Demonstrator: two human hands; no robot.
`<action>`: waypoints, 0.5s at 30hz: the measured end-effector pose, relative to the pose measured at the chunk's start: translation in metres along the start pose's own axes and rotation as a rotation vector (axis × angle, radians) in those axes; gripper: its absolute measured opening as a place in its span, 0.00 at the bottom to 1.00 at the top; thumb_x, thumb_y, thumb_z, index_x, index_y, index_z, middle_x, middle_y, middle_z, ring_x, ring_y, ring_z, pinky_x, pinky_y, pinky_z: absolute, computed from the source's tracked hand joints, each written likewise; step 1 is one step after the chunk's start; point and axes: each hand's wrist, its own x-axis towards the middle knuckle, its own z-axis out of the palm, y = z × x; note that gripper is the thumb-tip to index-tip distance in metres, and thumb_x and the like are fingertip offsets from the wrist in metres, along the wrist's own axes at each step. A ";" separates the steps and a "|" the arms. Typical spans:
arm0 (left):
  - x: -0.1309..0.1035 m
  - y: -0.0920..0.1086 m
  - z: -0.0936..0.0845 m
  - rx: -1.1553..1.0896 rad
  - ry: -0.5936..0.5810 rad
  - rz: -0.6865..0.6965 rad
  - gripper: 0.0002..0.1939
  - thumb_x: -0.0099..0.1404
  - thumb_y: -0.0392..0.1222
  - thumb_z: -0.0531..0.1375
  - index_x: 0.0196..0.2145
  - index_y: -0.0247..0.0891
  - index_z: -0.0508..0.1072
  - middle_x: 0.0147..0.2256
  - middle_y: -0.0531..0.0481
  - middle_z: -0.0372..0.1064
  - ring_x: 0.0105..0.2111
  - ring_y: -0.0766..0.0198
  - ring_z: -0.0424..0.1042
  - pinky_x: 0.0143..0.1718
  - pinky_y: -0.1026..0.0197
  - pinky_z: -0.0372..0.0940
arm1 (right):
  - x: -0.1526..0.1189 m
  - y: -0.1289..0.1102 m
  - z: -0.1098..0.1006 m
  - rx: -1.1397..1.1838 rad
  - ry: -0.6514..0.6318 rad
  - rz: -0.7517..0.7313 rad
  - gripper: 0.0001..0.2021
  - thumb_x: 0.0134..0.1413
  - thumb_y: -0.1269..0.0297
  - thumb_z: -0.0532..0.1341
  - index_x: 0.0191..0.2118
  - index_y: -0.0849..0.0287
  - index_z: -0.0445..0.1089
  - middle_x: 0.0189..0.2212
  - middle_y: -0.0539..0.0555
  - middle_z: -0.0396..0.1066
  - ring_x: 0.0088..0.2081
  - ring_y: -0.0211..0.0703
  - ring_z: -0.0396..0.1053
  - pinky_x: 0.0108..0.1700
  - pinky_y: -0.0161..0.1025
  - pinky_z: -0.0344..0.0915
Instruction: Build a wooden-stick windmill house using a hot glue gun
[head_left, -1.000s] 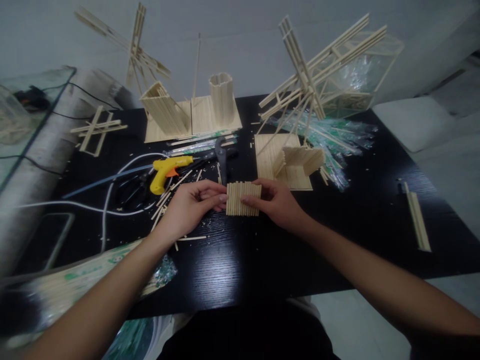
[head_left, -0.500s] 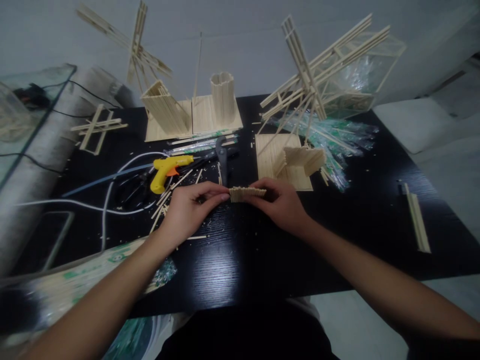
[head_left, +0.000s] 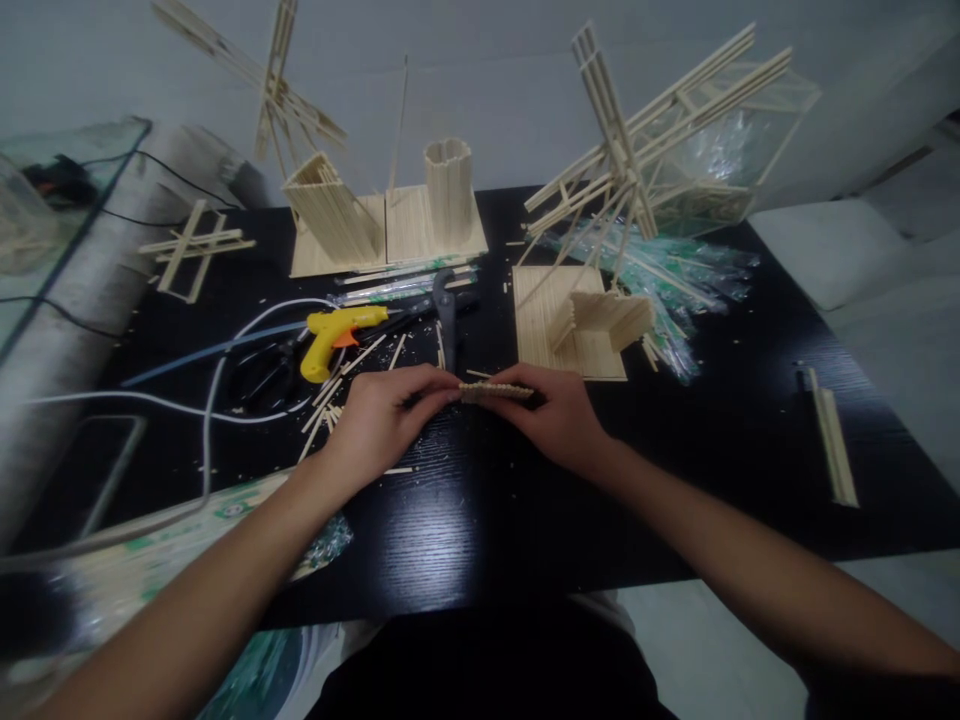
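Observation:
Between my two hands, above the black table, is a small panel of wooden sticks [head_left: 495, 390] set side by side, seen nearly edge-on. My left hand [head_left: 390, 410] pinches its left end between thumb and fingers. The right end is gripped by my right hand [head_left: 555, 415], whose thumb lies along the near side. Just beyond my fingers lie grey pliers or cutters [head_left: 445, 315]. To the left of them rests a yellow glue gun [head_left: 334, 340] with an orange trigger. Loose cut sticks [head_left: 337, 385] are scattered beside my left hand.
Stick-built models stand at the back: a slanted tower [head_left: 334, 215], a round tower [head_left: 450, 195] and a bladed frame [head_left: 626, 160]. A partly walled base [head_left: 532, 310] sits right of centre. Plastic-wrapped sticks [head_left: 675, 290] lie behind it. A white cable [head_left: 210, 410] loops at left.
The stick panel has tipped, so it now shows more edge-on than before. Both hands keep their hold in nearly the same place.

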 end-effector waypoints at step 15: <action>0.003 0.005 0.000 0.067 -0.016 0.051 0.07 0.73 0.41 0.62 0.42 0.39 0.81 0.37 0.51 0.83 0.32 0.65 0.80 0.39 0.65 0.71 | 0.003 0.001 0.000 -0.016 0.003 0.013 0.12 0.58 0.50 0.71 0.35 0.53 0.82 0.29 0.49 0.81 0.30 0.42 0.75 0.36 0.38 0.67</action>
